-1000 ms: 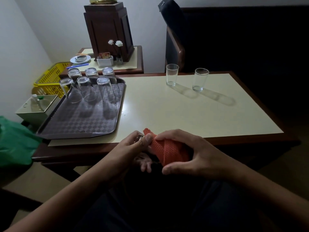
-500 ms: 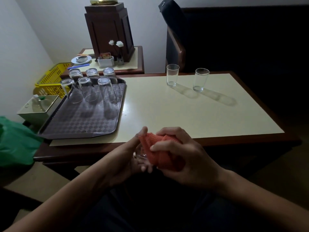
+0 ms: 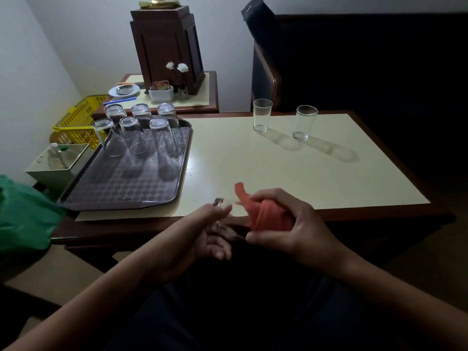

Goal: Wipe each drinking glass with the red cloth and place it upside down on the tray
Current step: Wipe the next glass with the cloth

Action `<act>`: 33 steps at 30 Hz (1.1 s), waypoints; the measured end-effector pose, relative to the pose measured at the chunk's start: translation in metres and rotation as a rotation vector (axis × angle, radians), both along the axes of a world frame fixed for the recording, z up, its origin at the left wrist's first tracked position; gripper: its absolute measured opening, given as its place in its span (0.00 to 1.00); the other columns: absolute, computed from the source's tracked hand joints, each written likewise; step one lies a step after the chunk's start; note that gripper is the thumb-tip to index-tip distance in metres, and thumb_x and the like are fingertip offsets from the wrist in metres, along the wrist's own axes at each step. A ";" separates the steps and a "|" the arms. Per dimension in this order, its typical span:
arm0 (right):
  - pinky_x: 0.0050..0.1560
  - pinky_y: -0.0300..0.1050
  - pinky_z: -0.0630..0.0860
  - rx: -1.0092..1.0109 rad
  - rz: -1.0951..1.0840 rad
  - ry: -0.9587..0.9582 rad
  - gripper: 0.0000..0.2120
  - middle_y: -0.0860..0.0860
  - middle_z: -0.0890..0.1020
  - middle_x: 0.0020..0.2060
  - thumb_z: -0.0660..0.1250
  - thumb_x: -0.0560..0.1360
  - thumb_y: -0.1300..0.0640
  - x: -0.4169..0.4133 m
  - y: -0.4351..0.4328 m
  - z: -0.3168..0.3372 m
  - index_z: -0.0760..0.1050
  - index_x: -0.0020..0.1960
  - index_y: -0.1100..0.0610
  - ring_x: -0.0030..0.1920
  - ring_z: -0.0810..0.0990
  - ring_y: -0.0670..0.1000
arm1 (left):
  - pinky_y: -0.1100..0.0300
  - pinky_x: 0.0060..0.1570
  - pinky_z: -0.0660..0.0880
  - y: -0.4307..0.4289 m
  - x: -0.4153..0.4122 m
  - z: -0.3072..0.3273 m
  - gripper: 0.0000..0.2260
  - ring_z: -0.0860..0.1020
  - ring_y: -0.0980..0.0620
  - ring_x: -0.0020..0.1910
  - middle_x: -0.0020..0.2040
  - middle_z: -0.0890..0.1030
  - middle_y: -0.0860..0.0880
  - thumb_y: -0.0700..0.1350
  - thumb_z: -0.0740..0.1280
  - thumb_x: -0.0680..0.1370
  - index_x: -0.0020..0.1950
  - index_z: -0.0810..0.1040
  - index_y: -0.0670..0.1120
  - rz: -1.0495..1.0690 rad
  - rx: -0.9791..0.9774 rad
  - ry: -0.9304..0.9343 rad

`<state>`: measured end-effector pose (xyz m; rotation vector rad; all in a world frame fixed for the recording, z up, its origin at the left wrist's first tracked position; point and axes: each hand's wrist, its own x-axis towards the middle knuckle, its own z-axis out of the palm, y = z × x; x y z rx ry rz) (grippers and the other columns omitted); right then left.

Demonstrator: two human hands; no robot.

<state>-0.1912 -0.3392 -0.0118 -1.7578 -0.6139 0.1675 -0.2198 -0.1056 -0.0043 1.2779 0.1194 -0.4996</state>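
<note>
My left hand point(image 3: 202, 236) holds a clear drinking glass point(image 3: 222, 219) on its side, just in front of the table's near edge. My right hand point(image 3: 291, 224) grips the red cloth point(image 3: 263, 214), which wraps the glass's far end and largely hides it. Several glasses point(image 3: 162, 135) stand upside down at the back of the dark patterned tray point(image 3: 121, 183) on the table's left. Two more glasses stand upright on the table at the back, one point(image 3: 262, 115) left of the other point(image 3: 305, 122).
The cream-topped table point(image 3: 278, 168) has a dark wooden rim. A yellow basket point(image 3: 78, 122), a white box point(image 3: 58, 163) and a green bag point(image 3: 22, 216) lie left of it. A side table point(image 3: 202, 97) with a dark wooden case stands behind; a chair point(image 3: 266, 79) is at the back.
The red cloth has slid along the glass to the right, exposing the glass's end by my left thumb. Both hands stay at the table's near edge.
</note>
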 end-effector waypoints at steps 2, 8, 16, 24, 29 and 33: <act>0.57 0.59 0.84 0.262 0.094 0.586 0.24 0.60 0.83 0.62 0.81 0.68 0.61 0.003 0.002 0.000 0.82 0.63 0.50 0.55 0.86 0.57 | 0.58 0.40 0.80 0.000 0.002 0.001 0.20 0.81 0.42 0.43 0.54 0.82 0.35 0.46 0.71 0.78 0.64 0.74 0.35 0.034 0.066 -0.155; 0.68 0.41 0.75 -0.275 0.050 -0.504 0.28 0.51 0.78 0.67 0.86 0.69 0.55 -0.008 0.003 0.001 0.82 0.67 0.50 0.69 0.79 0.50 | 0.63 0.26 0.76 -0.008 0.002 0.002 0.19 0.77 0.46 0.29 0.41 0.80 0.40 0.52 0.64 0.81 0.57 0.80 0.36 0.094 -0.059 0.094; 0.61 0.60 0.83 0.306 0.148 0.688 0.25 0.59 0.82 0.65 0.78 0.71 0.61 0.003 0.005 0.006 0.81 0.67 0.50 0.62 0.84 0.59 | 0.53 0.44 0.83 0.003 0.006 0.002 0.21 0.78 0.35 0.49 0.60 0.79 0.29 0.45 0.70 0.78 0.67 0.74 0.36 0.018 0.007 -0.162; 0.59 0.48 0.82 0.230 -0.060 0.214 0.27 0.53 0.84 0.58 0.85 0.66 0.63 -0.005 0.013 -0.004 0.83 0.63 0.49 0.58 0.85 0.48 | 0.62 0.36 0.78 -0.004 0.006 -0.007 0.24 0.82 0.46 0.37 0.48 0.82 0.36 0.50 0.73 0.76 0.65 0.74 0.36 0.104 -0.074 -0.013; 0.59 0.46 0.82 0.108 -0.100 0.055 0.26 0.53 0.83 0.59 0.83 0.70 0.60 -0.014 0.018 -0.003 0.81 0.65 0.46 0.57 0.85 0.48 | 0.51 0.57 0.72 -0.017 0.000 -0.016 0.19 0.80 0.44 0.59 0.64 0.81 0.36 0.53 0.69 0.78 0.66 0.82 0.46 0.080 -0.162 -0.064; 0.72 0.39 0.72 -0.241 -0.102 -0.410 0.31 0.47 0.76 0.71 0.83 0.71 0.47 -0.017 0.013 -0.012 0.79 0.72 0.48 0.72 0.76 0.46 | 0.43 0.70 0.70 -0.019 -0.002 -0.019 0.21 0.72 0.36 0.74 0.72 0.75 0.34 0.53 0.62 0.84 0.74 0.77 0.45 0.091 -0.259 0.056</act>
